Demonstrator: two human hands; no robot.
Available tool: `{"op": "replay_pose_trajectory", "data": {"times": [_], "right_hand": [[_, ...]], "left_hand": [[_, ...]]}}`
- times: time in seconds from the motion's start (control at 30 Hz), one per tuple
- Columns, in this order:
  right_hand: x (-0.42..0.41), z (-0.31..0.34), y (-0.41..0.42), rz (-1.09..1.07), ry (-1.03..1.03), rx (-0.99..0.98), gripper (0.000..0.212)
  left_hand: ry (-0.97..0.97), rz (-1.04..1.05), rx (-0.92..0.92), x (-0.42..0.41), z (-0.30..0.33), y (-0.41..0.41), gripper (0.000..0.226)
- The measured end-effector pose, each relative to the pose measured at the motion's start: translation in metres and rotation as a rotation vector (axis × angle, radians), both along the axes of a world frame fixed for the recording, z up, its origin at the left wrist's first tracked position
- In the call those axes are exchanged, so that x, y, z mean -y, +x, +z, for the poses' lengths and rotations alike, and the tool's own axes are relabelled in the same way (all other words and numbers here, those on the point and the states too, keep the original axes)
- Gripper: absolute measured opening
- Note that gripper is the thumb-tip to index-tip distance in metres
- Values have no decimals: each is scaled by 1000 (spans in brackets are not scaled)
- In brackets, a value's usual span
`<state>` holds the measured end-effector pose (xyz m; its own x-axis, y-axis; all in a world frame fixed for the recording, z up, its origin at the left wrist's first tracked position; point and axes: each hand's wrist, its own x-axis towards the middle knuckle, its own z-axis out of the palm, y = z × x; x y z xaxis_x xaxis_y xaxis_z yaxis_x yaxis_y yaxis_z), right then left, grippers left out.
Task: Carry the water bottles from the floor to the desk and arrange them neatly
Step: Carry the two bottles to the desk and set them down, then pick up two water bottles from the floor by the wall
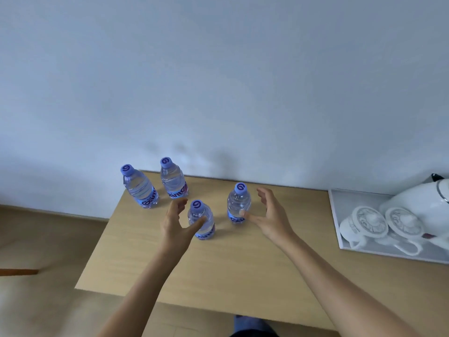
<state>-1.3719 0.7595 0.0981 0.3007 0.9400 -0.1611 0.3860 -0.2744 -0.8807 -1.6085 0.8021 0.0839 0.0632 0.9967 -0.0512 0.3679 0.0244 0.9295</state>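
Several clear water bottles with purple caps stand upright on the light wooden desk. Two stand at the back left by the wall: one at the desk's left corner and one beside it. A third bottle stands nearer to me, and a fourth to its right. My left hand is spread beside the third bottle, thumb in front of it, fingers apart from it. My right hand is spread just right of the fourth bottle, its thumb tip at the bottle's lower side.
A white tray at the desk's right end holds two upturned white cups and a white kettle. A plain wall runs behind the desk. Wooden floor lies to the left, below the desk's left edge.
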Motion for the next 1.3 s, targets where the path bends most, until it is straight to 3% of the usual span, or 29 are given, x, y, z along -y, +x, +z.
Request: {"op": "replay_pose_trajectory", "data": {"times": [0.2, 0.47, 1.03, 1.17, 1.3], "right_hand": [[69, 9, -17, -167, 62, -39, 71], [199, 8, -23, -453, 38, -90, 67], [462, 4, 24, -1142, 51, -119, 62], [529, 4, 46, -1251, 30, -107, 67], [599, 4, 84, -1325, 27, -109, 68]], "left_hand": [[-3, -129, -22, 42, -4, -15, 55], [-19, -520, -108, 110, 8, 20, 43], [39, -1354, -174, 285, 23, 202, 41], [47, -1468, -184, 349, 26, 254, 54], [24, -1536, -157, 422, 29, 311, 52]]}}
